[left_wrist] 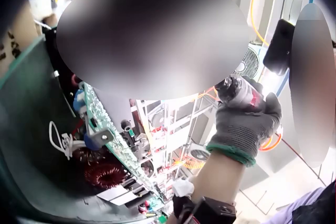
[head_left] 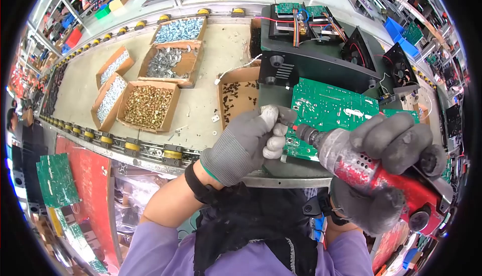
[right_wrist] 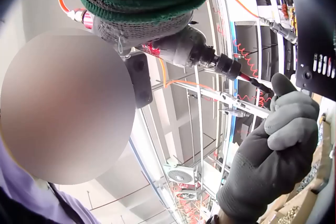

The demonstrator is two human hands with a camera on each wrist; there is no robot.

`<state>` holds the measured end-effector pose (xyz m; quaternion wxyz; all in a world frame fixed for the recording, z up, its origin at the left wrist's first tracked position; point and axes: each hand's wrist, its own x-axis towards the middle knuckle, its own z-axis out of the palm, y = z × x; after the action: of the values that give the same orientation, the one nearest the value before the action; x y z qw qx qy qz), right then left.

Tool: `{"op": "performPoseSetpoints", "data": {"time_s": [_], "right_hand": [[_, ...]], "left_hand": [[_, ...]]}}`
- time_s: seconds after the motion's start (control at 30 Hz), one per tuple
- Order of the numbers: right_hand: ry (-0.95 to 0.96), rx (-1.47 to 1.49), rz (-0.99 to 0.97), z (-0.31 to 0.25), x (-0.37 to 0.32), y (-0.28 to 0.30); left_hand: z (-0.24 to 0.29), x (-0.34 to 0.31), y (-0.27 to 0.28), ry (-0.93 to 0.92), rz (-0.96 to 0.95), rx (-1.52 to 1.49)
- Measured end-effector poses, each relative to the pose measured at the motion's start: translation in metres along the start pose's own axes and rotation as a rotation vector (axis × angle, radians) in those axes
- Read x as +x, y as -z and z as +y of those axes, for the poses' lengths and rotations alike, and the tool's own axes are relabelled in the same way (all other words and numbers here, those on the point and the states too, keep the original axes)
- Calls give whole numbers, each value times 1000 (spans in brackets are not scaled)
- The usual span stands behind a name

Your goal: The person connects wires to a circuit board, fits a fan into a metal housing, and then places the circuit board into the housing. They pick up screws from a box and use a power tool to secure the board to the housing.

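Note:
A red and silver power driver (head_left: 346, 163) is gripped by my right hand (head_left: 391, 160), its bit pointing left. My left hand (head_left: 246, 145) has curled fingers, thumb and forefinger pinching at the driver's dark tip; any small part between them is hidden. In the right wrist view the left hand (right_wrist: 278, 155) meets the tip of the driver (right_wrist: 228, 66). Beneath the bit lies a green circuit board (head_left: 331, 105) beside a black metal panel (head_left: 321, 70). The left wrist view shows the right hand (left_wrist: 244, 124) around the driver (left_wrist: 236, 92).
Left of the board stands a carton of dark screws (head_left: 241, 92). Farther left are cartons of brass-coloured screws (head_left: 148, 105), grey metal clips (head_left: 165, 62) and blue-white parts (head_left: 179, 30). Rollers (head_left: 131, 147) line the bench's near edge. Black units with wires (head_left: 301, 22) stand behind.

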<state>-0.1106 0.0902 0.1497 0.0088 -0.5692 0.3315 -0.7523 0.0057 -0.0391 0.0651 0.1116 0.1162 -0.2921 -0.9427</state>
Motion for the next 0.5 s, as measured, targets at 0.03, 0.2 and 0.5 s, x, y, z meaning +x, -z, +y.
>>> {"op": "performPoseSetpoints", "data": {"time_s": [0.03,0.2,0.5], "right_hand": [[-9,-16,-40,0,1,0],[94,51,-20,15,-8,-1],[134,-60,-19,12,-12,-12]], "left_hand": [[0,0,-1,-6,-3,-3],[-4,3,-7,32,127,27],[-6,9,-16,34,309,2]]}}
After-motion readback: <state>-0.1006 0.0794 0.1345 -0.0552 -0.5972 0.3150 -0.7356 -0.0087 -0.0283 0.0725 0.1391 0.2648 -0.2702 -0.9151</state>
